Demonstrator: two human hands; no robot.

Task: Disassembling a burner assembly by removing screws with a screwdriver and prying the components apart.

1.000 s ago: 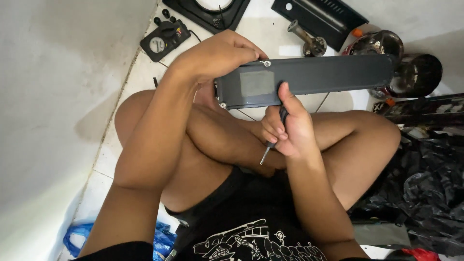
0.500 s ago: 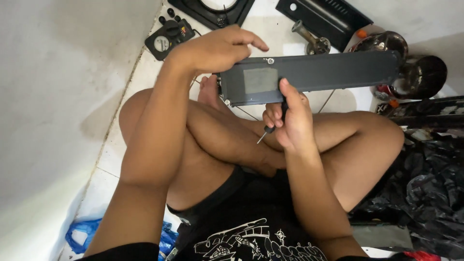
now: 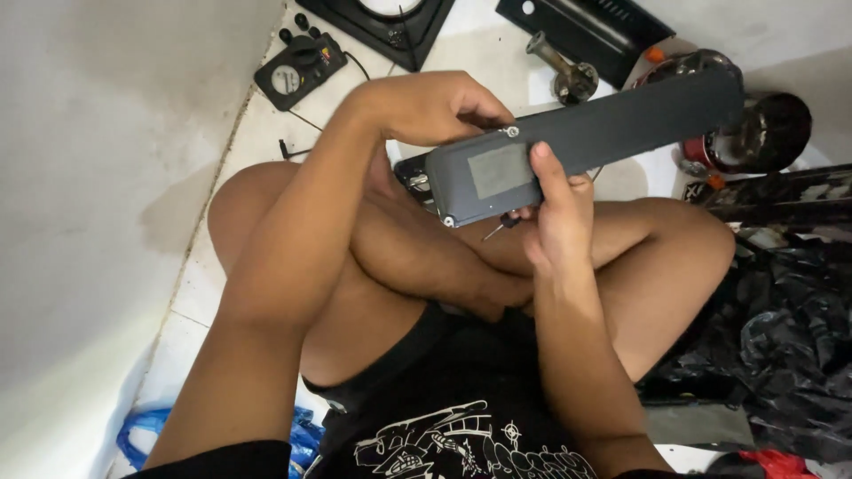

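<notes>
Grey panel [image 3: 586,142] between both grips

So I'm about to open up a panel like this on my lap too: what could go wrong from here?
A screw sits by the left hand at the edge of the long dark panel; once loose it could drop among the clutter on the tiled floor. The right hand grips both panel and screwdriver, whose tip points toward the bare leg. The unsupported far end could tip.
</notes>
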